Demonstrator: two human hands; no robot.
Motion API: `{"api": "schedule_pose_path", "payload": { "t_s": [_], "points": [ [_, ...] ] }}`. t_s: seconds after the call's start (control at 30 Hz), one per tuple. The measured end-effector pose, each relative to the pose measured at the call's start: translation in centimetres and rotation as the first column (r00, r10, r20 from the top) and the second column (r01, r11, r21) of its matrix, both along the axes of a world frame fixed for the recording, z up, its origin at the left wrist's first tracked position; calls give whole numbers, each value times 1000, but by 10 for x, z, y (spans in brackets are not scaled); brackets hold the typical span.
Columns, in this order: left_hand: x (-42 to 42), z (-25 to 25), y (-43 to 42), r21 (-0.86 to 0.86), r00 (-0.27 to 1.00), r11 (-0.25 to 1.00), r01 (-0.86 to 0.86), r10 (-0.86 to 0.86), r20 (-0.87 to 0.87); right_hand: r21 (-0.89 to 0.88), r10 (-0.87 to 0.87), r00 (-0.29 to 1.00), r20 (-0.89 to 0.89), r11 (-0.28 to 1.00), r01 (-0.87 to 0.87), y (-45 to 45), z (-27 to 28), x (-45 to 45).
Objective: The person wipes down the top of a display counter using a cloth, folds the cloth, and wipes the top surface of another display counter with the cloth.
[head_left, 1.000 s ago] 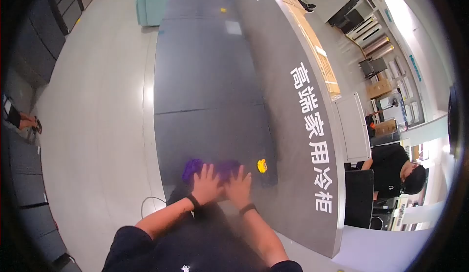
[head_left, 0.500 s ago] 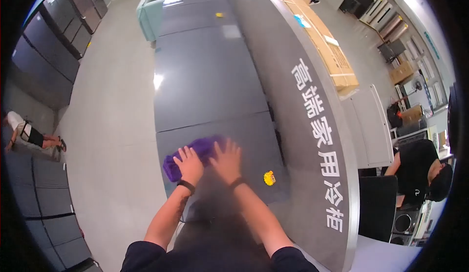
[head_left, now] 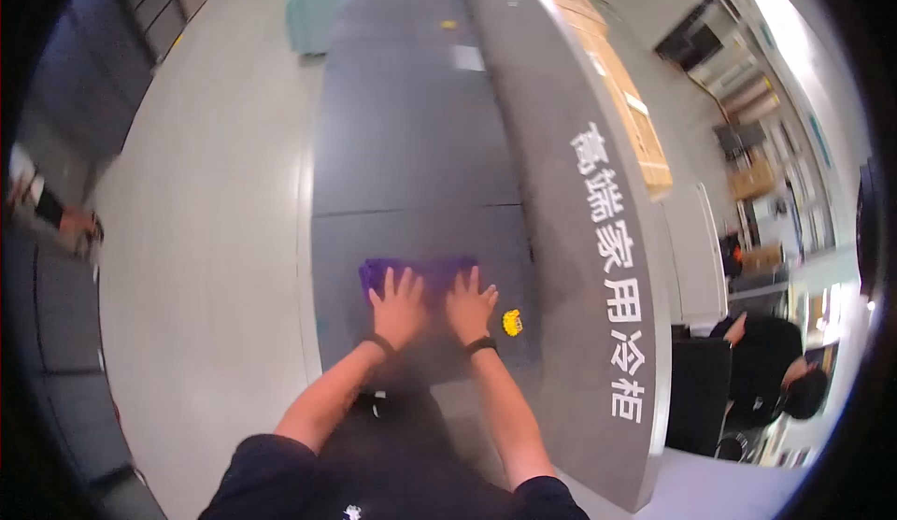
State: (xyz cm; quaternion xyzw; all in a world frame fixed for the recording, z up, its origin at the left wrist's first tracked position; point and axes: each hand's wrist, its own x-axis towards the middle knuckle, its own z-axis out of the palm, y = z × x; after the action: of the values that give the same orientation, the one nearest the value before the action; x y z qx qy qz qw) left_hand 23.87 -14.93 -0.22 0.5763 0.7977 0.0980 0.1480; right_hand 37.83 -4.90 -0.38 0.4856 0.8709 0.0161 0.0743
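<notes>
A purple cloth [head_left: 439, 268] lies bunched in a strip across the near dark grey cabinet top [head_left: 411, 235]. My left hand [head_left: 399, 308] rests flat with its fingers spread over the cloth's left part. Over the right part lies my right hand [head_left: 472, 307], its fingers also stretched out and pressing on the cloth. Both wrists wear dark bands. Just right of my right hand, a small yellow sticker or tag [head_left: 512, 322] sits on the same top. Parts of the cloth are hidden beneath my fingers.
A tall grey panel [head_left: 570, 240] with white characters runs along the right side. Behind it are cardboard boxes [head_left: 645, 137] and a seated person in black [head_left: 766, 361]. Pale floor [head_left: 215, 193] lies left; a mint-green chair [head_left: 313, 11] stands beyond. Another person's legs show far left.
The cloth has moved right across the top, with both hands on it. It now lies straighter from side to side. The view has shifted slightly.
</notes>
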Motion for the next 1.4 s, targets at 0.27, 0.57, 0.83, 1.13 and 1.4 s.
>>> {"api": "schedule_pose_path", "payload": {
  "t_s": [0.27,0.57,0.83,1.13,1.4],
  "points": [
    [-61,-24,-120,99,988,992,-72,84,-126,-110,174,984,-38,978,-178,-118,9,-70],
    [28,-15,-144,50,961,961,272,-268,-73,-193,51,998,31,980,-44,-150,-2,66],
    [10,-10,-85,1,951,951,311,-311,9,-213,-31,998,-46,977,20,-100,4,37],
    [-76,-14,-21,-150,937,983,-102,44,-346,-152,21,920,-392,984,-88,-9,-16,-83],
    [-18,-25,33,-43,992,999,-6,0,-130,-134,-115,904,-412,989,65,38,-25,-2]
  ]
}}
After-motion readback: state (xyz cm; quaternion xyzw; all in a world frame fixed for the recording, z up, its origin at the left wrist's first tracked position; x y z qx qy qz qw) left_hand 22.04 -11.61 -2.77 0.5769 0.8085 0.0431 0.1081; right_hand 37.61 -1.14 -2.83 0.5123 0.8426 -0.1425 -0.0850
